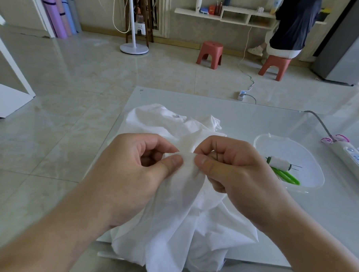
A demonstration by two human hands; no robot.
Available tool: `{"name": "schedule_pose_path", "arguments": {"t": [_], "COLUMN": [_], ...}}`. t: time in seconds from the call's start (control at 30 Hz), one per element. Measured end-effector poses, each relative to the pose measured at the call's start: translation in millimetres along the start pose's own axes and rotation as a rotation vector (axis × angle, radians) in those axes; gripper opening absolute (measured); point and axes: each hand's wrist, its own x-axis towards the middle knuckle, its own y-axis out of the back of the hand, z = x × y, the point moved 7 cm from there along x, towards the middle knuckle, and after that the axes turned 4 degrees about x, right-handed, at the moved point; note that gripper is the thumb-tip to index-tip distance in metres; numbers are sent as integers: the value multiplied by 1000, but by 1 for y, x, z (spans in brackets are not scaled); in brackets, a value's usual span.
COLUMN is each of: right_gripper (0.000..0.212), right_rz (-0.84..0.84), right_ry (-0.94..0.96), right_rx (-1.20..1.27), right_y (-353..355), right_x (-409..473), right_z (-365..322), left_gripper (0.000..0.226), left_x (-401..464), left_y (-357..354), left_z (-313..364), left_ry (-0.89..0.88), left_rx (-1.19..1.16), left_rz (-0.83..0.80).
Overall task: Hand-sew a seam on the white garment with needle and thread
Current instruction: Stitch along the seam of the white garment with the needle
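Note:
The white garment (177,214) lies bunched on a pale glass table (257,118) and hangs over its near edge. My left hand (136,167) pinches a raised fold of the cloth between thumb and forefinger. My right hand (232,169) pinches the same fold just to the right, thumb on the fabric. A thin dark needle (216,150) stands upright between my right fingers. I cannot make out any thread.
A clear plastic tub (262,141) at the right holds a white thread spool (279,164) with needles and green-handled scissors (288,177). A power strip (352,160) lies at the table's right edge. Two red stools (210,54) and a seated person (292,27) are across the tiled floor.

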Motion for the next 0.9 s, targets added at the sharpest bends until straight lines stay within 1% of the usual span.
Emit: {"name": "schedule_pose_path", "arguments": {"t": [0.1,0.27,0.4,0.47,0.53,0.6,0.7,0.83,0.9], "right_gripper": [17,23,17,13,16,9,23,21,21], "right_rz": [6,26,39,54,74,97,137,105,105], "right_ry": [7,10,12,-23,-82,-98,-68,-59,-30], "right_rx": [-11,-30,-37,40,146,177,127,112,135], "right_y": [-1,0,-1,1,5,9,13,10,8], "right_x": [0,0,0,-2,-4,-5,-6,-5,-5], "right_z": [-1,0,-4,-5,-5,-7,-11,-10,-11], "left_gripper": [7,9,8,7,7,4,0,13,14], "left_x": [0,-2,-1,-2,-2,-3,-3,-4,-4], "left_y": [-1,-3,-3,-3,-1,1,1,1,1], "left_z": [2,4,4,6,7,8,9,10,11], "left_ry": [-2,9,7,-5,-19,-31,-47,-68,-74], "left_rx": [-3,-16,-18,-16,-4,9,20,23,11], "left_rz": [-4,-15,-4,-7,-4,7,12,13,18]}}
